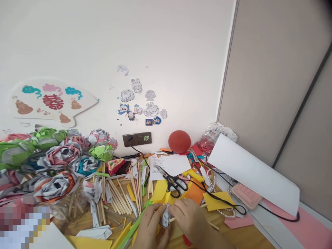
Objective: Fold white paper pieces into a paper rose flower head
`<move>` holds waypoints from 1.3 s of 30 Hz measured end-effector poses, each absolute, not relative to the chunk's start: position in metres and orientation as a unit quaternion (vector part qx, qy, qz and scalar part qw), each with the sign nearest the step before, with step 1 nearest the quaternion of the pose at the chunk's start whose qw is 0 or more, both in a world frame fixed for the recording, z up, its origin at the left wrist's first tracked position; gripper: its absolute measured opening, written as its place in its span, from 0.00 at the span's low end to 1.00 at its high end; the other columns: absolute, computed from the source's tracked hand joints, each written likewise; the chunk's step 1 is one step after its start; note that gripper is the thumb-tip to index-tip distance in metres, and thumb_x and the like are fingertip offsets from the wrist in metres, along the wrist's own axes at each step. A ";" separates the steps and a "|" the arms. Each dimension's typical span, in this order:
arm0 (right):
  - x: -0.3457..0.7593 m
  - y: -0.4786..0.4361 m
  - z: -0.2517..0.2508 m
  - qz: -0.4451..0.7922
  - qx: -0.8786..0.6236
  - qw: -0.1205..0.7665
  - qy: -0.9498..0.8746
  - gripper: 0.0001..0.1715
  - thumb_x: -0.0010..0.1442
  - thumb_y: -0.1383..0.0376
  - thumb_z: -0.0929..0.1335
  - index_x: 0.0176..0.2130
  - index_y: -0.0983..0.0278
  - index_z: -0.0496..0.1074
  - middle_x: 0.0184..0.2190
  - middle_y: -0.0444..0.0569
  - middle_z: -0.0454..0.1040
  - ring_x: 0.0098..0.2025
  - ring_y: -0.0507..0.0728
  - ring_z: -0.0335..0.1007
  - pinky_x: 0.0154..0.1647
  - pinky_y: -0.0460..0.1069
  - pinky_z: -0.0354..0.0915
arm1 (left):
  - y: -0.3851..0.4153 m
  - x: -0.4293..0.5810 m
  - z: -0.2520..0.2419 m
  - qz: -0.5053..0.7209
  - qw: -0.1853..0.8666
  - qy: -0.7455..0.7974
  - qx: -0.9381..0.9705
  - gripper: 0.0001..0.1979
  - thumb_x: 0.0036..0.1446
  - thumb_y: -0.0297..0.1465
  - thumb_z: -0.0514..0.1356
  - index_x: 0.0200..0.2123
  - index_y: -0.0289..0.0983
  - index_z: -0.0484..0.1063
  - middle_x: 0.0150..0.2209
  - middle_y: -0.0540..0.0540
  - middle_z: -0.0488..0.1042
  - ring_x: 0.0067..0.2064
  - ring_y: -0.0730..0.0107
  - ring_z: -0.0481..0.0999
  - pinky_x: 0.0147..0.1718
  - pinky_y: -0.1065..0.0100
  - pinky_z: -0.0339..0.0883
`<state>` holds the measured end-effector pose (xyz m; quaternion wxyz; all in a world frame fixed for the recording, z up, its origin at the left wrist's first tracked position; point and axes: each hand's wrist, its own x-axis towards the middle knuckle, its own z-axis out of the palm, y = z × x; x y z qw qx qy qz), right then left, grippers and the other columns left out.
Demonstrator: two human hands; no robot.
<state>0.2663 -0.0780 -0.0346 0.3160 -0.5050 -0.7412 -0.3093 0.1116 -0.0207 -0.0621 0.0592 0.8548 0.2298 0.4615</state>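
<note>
Near the front edge, my left hand (150, 224) is closed around a small piece of folded grey-white paper (165, 217). My right hand (192, 221) bends in from the other side, its fingertips against the same paper. A thin wooden stick (172, 219) runs from the paper under my right hand, which appears closed on it; the palm hides most of its length. Just beyond the hands lie black-handled scissors (173, 181), partly spread. Yellow paper pieces (160, 190) and a long green paper strip (133, 230) surround my left hand.
Folded paper flowers (62, 155) crowd the left side. Several wooden sticks (118, 199) lie beside them. Behind are a written sheet (169, 166) and a red balloon (179, 141). A yellow glue gun (194, 175), black cable (223, 199) and pink keypad (246, 196) are at right.
</note>
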 end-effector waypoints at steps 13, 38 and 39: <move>0.267 -0.076 -0.037 -0.312 -0.535 0.346 -0.705 0.19 0.65 0.67 0.56 0.25 0.62 0.66 0.19 0.44 0.65 0.20 0.53 0.57 0.21 0.49 0.45 | -0.022 0.110 -0.060 0.433 0.070 0.228 0.869 0.17 0.51 0.29 0.60 0.47 0.39 0.67 0.42 0.40 0.71 0.44 0.61 0.73 0.41 0.64 0.71; 0.264 -0.080 -0.031 -0.328 -0.523 0.328 -0.715 0.19 0.63 0.72 0.56 0.25 0.63 0.65 0.19 0.44 0.64 0.20 0.53 0.58 0.21 0.49 0.45 | -0.020 0.111 -0.063 0.444 0.055 0.229 0.865 0.17 0.52 0.31 0.60 0.46 0.38 0.67 0.42 0.39 0.72 0.44 0.61 0.73 0.42 0.63 0.71; 0.264 -0.080 -0.030 -0.328 -0.524 0.329 -0.714 0.18 0.63 0.71 0.56 0.25 0.63 0.66 0.19 0.44 0.64 0.20 0.53 0.58 0.21 0.48 0.45 | -0.020 0.111 -0.063 0.449 0.054 0.227 0.863 0.16 0.52 0.32 0.60 0.46 0.38 0.67 0.42 0.39 0.72 0.44 0.60 0.73 0.42 0.63 0.71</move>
